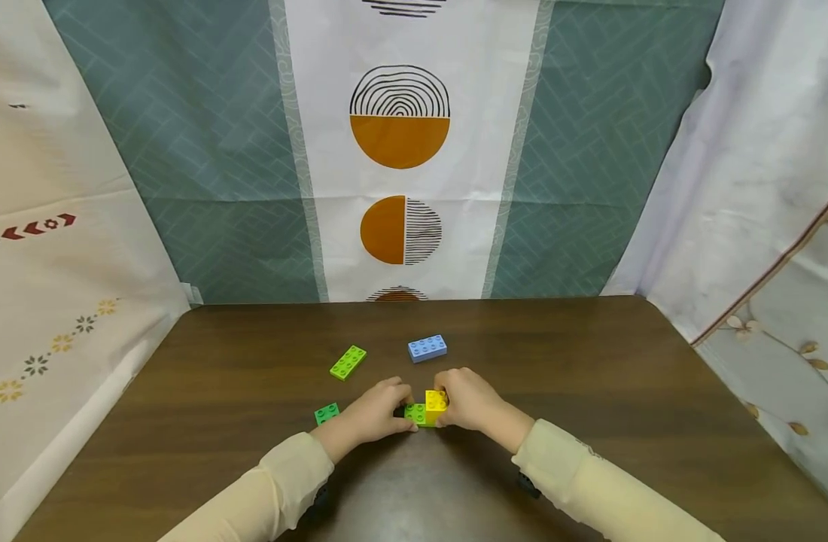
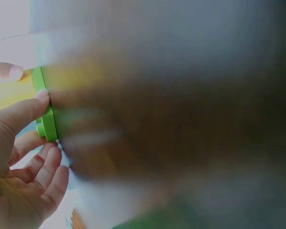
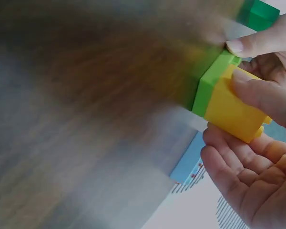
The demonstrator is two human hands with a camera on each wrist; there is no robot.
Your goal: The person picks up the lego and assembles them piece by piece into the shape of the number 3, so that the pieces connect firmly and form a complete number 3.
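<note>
Your left hand (image 1: 373,412) pinches the lime plate (image 1: 415,415) on the table (image 1: 563,361); your right hand (image 1: 472,400) grips the yellow block (image 1: 436,402) atop the plate's right end. Steadying the plate and pressing evenly straight down should seat it best.

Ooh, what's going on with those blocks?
A person is working with blocks in both hands. The left hand holds a lime block, and the right hand grips a yellow block that sits on one end of it. A blue block, another lime one and a green block lie on the table.
</note>
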